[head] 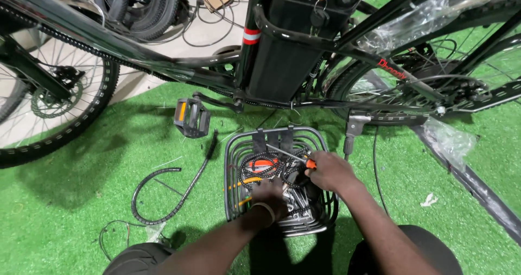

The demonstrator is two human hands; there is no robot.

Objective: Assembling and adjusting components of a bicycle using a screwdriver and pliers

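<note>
A grey wire basket point(234, 150) sits on green artificial turf below a black bicycle frame point(282, 52). Inside it lie black coiled cables, metal tools and orange-handled tools. My left hand point(269, 196) reaches down into the middle of the basket among the metal tools, fingers hidden in the pile. My right hand point(330, 171) is at the basket's right side, gripping an orange-handled screwdriver point(296, 156) whose metal shaft points left across the basket.
A black pedal with an orange reflector point(191, 117) hangs left of the basket. A black corrugated hose point(163, 191) curls on the turf at left. Bicycle wheels stand at far left point(54, 106) and right point(412, 85). My knees are at the bottom edge.
</note>
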